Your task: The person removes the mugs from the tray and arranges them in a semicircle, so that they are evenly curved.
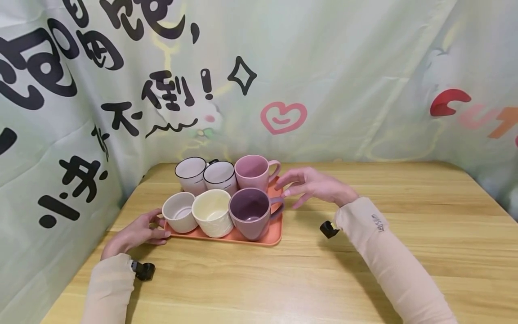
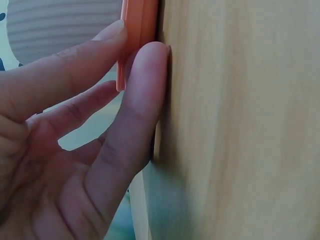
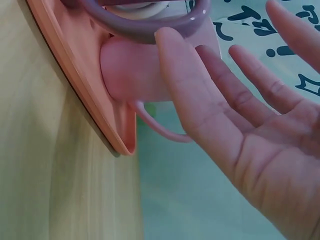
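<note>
A coral tray (image 1: 276, 231) bears several cups in two rows. Its front row has a ribbed off-white cup (image 1: 179, 215), a cream cup (image 1: 213, 216) and a purple mug (image 1: 250, 216). Behind them are two white mugs with dark rims (image 1: 191, 173) and a pink mug (image 1: 252, 171). My left hand (image 1: 139, 231) pinches the tray's left rim, its thumb low by the table in the left wrist view. Over at the right side, my right hand (image 1: 313, 185) has loosely spread fingers, the thumb tip right at the purple mug's handle (image 3: 150, 27).
The wooden table (image 1: 388, 193) extends to the right of the tray and in front of it. A printed curtain (image 1: 323, 67) hangs behind the table and along its left side. Small black wrist cameras (image 1: 329, 229) stick out from both sleeves.
</note>
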Motion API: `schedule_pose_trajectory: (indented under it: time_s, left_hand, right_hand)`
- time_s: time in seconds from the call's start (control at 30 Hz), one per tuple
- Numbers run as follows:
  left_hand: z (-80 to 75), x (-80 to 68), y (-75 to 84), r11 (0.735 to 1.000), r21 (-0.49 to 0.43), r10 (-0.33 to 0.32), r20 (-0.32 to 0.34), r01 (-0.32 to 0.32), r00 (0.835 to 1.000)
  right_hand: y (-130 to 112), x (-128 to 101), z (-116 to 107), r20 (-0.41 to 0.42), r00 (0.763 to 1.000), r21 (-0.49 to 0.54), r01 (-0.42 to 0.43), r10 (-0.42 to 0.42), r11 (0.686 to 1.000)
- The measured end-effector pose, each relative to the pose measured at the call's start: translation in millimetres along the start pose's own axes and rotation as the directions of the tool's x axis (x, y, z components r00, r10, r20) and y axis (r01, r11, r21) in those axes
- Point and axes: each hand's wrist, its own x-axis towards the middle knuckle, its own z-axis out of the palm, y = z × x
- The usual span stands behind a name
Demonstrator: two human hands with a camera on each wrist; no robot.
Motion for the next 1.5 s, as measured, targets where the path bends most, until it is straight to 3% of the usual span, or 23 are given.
schedule_pose_trajectory:
  time_s: [0.43, 0.6, 0.87, 1.5]
  left_hand:
    - [-0.5, 1.1, -1.1, 1.000, -0.008, -0.001, -0.002, 0.001, 1.000]
    - [0.2, 1.2, 0.0, 1.000, -0.010, -0.005, -0.005, 0.004, 1.000]
    - [-0.1, 1.5, -1.4, 1.000, -0.004, -0.001, -0.005, 0.001, 1.000]
    - [0.0, 1.3, 0.3, 1.000, 0.001, -0.023, -0.017, 0.023, 1.000]
  right_hand:
    - [21, 17, 18, 0.094, 0.995, 0.083, 0.020, -0.028, 0.996]
    - [26, 20, 24, 0.080, 0.992, 0.075, 0.096, -0.102, 0.993]
    - [28, 19, 28, 0.051, 0.984, -0.024, 0.169, -0.168, 0.985]
    - [13, 0, 7, 0.000, 0.987, -0.041, 0.160, -0.161, 0.986]
